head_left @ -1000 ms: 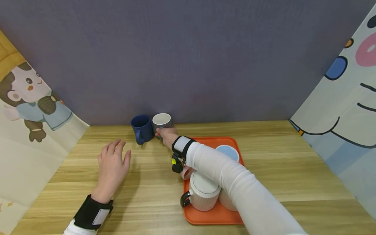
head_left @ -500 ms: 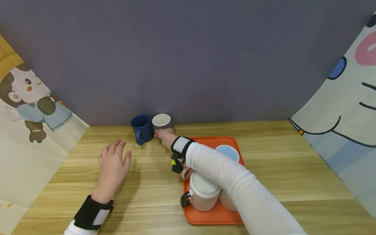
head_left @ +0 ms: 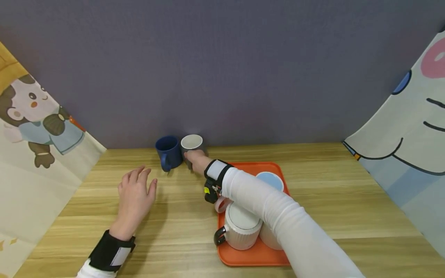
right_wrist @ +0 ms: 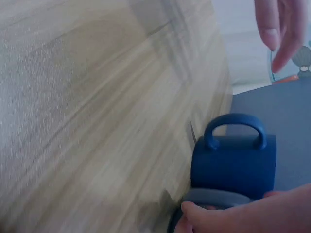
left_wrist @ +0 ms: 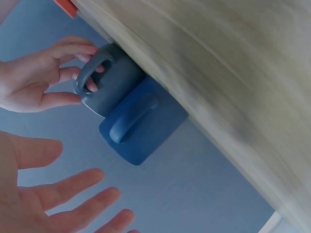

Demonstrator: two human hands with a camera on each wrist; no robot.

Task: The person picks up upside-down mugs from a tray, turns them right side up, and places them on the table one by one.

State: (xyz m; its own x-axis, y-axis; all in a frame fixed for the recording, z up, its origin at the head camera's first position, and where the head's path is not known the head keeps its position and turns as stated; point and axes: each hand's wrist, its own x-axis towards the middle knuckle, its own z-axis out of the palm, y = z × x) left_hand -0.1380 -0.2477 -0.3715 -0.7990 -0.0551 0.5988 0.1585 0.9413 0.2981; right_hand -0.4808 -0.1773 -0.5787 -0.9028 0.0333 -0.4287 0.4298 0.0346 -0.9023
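Beside the right hand [head_left: 198,161], which pinches the gray mug [left_wrist: 119,77] by its handle [left_wrist: 86,71], is a blue mug [head_left: 170,152]: best not bump it.

Tabletop [head_left: 330,185]: wood-grained, meeting a dark grey wall [head_left: 222,77] behind. To my left, a pale panel [head_left: 38,193] bearing a cartoon figure [head_left: 31,112] in light blue; to my right, a white panel [head_left: 413,143] with black outlines and a pink patch [head_left: 432,60].
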